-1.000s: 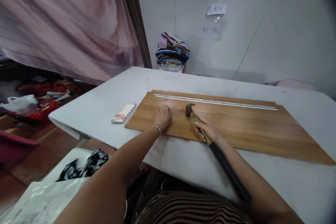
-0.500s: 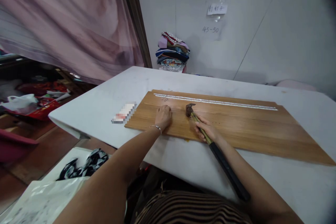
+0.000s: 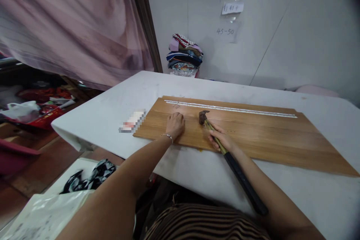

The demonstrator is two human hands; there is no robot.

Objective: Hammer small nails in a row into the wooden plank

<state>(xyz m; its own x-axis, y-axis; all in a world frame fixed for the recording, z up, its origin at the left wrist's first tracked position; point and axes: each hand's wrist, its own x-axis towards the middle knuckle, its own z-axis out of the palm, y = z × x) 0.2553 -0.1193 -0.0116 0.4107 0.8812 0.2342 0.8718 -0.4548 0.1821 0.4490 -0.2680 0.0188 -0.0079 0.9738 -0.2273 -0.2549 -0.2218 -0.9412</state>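
A long wooden board (image 3: 253, 135) lies on a white table (image 3: 112, 112), with a thin silvery strip (image 3: 230, 109) running along its far edge. My right hand (image 3: 221, 138) is closed round the shaft of a hammer (image 3: 225, 153), close behind its metal head (image 3: 202, 117), which rests on the board. The hammer's black grip reaches back toward my body. My left hand (image 3: 174, 124), a bracelet on the wrist, rests knuckles up on the board's left part with fingers curled under; what they hold, if anything, is hidden.
A small blurred item (image 3: 132, 121) lies on the table left of the board. Folded cloths (image 3: 184, 56) are stacked at the wall behind. A pink curtain (image 3: 70, 26) hangs at the left; clutter and bags (image 3: 42, 202) cover the floor below.
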